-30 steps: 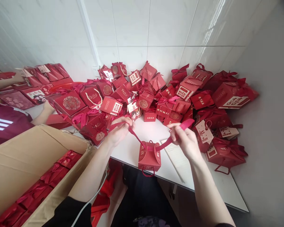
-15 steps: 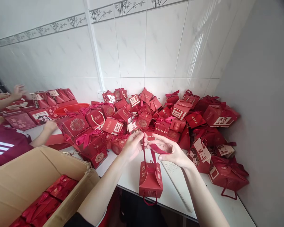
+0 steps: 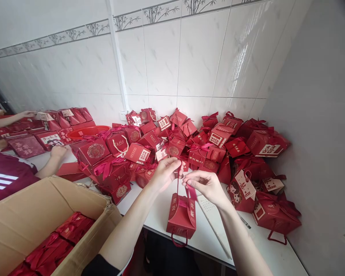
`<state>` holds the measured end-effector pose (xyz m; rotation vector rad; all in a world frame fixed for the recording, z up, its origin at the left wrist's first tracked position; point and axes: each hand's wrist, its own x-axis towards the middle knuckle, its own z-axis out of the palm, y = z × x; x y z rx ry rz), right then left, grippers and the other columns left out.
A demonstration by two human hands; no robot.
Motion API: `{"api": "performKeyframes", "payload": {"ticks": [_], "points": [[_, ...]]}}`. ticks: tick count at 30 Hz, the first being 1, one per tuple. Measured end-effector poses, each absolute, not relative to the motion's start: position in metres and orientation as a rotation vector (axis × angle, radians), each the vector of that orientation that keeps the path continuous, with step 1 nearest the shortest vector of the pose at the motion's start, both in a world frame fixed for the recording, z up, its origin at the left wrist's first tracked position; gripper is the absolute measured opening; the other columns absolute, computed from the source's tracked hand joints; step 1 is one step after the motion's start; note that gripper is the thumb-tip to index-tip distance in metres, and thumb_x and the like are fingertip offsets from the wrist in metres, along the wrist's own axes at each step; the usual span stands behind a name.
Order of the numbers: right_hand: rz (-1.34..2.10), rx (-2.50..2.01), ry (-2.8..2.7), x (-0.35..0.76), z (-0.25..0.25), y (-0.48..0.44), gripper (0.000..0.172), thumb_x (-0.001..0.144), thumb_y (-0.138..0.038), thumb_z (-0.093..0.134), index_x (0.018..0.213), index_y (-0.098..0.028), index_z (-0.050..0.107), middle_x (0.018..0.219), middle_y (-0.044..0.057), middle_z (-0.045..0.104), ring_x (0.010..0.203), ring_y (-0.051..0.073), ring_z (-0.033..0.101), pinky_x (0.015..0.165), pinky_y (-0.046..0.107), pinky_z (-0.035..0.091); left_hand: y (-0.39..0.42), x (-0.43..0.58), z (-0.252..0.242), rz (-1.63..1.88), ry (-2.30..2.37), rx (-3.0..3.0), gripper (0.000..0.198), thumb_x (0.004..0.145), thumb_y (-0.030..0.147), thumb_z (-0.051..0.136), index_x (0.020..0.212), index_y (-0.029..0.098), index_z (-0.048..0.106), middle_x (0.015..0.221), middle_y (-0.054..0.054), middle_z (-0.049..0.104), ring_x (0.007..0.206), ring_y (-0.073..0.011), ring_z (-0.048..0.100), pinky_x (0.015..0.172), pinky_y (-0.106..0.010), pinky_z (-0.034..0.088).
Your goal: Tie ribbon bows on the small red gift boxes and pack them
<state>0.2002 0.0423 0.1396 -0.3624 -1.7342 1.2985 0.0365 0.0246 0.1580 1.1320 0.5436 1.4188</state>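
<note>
A red gift box with gold lettering and a cord handle stands at the table's front edge. Two ends of red ribbon rise from its top. My left hand pinches one end between thumb and fingers, pulling it up taut. Just to the right, my right hand is closed on the other end, whose tail droops below the fingers. Both hands are above the box, close together but apart.
Many red gift boxes are heaped along the wall. A notebook and a pen lie right of the box. At lower left stands a cardboard carton with ribboned boxes inside. A red basin and a co-worker's arm are at left.
My right hand has closed its spread fingers into a pinch on the ribbon and shifted slightly down. My left hand still holds its end. The box has moved slightly left.
</note>
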Motion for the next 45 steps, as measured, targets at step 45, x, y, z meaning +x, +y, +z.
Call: {"api": "performKeyframes", "payload": {"ticks": [45], "points": [[0.658, -0.706, -1.513, 0.169, 0.154, 0.053, 0.032, 0.064, -0.046, 0.074, 0.067, -0.02, 0.056, 0.082, 0.003, 0.061, 0.068, 0.015, 0.053, 0.066, 0.029, 0.045, 0.013, 0.026, 0.178, 1.473, 1.079, 1.678, 0.033, 0.075, 0.042, 0.063, 0.059, 0.014, 0.065, 0.053, 0.0, 0.054, 0.054, -0.0109, 0.049, 0.056, -0.023, 0.044]]}}
